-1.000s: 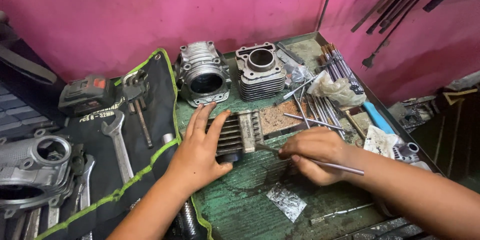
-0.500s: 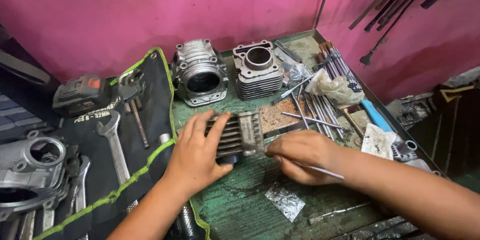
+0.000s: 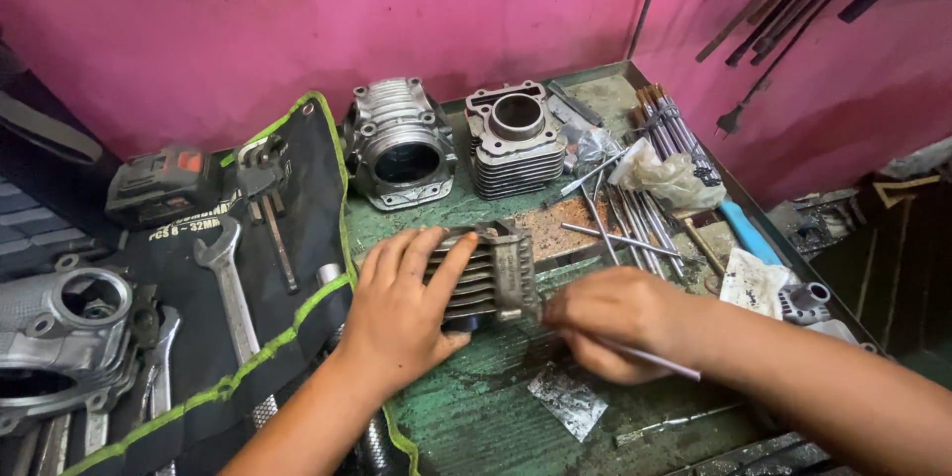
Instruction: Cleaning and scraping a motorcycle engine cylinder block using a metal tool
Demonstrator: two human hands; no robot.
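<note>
A finned grey engine cylinder [image 3: 501,273] lies on its side on the green metal tray [image 3: 476,407]. My left hand [image 3: 402,307] is spread over its fins and holds it down. My right hand [image 3: 610,322] is closed around a thin metal rod [image 3: 650,360] whose tip points at the cylinder's right end; the hand is blurred. The tip itself is hidden between hand and cylinder.
Two more cylinders [image 3: 399,144] [image 3: 516,139] stand at the back of the tray. Several long rods [image 3: 635,218], a plastic bag [image 3: 669,178] and a blue-handled tool [image 3: 749,231] lie at right. A black tool roll with wrenches [image 3: 233,288] and an engine casing [image 3: 64,332] lie at left.
My right hand has shifted slightly left and lower against the cylinder's end, moving the rod. My left hand stays on the fins.
</note>
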